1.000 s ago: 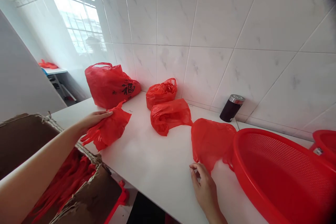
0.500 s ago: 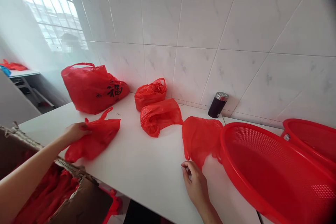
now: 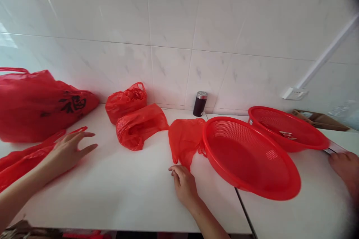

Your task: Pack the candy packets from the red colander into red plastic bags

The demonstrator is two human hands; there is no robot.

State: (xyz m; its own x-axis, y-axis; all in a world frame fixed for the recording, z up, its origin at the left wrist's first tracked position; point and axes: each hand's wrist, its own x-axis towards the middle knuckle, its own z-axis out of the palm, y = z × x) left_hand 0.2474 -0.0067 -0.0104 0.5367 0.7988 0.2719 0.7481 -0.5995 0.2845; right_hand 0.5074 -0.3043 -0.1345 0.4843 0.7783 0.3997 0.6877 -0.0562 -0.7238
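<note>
My left hand (image 3: 68,153) is open, fingers apart, over a crumpled red plastic bag (image 3: 25,160) on the table at left. In front of me, my right hand (image 3: 185,186) rests loosely curled at the lower end of a flat red plastic bag (image 3: 185,136), with nothing visible in its fingers. Left of that flat bag lies another red bag (image 3: 146,123) with its mouth spread. Behind it a filled red bag (image 3: 126,101) stands against the wall.
A large red bag with black lettering (image 3: 42,108) stands at far left. A dark flask (image 3: 200,104) is by the wall. Two red plastic baskets (image 3: 252,157) (image 3: 291,127) occupy the right. Another person's hand (image 3: 344,166) shows at the right edge. Behind is a cardboard box (image 3: 322,121).
The view has swung right, bringing the second basket and another person's hand into view. My left hand has let go of the red bag and spread its fingers. My right hand stays by the flat bag.
</note>
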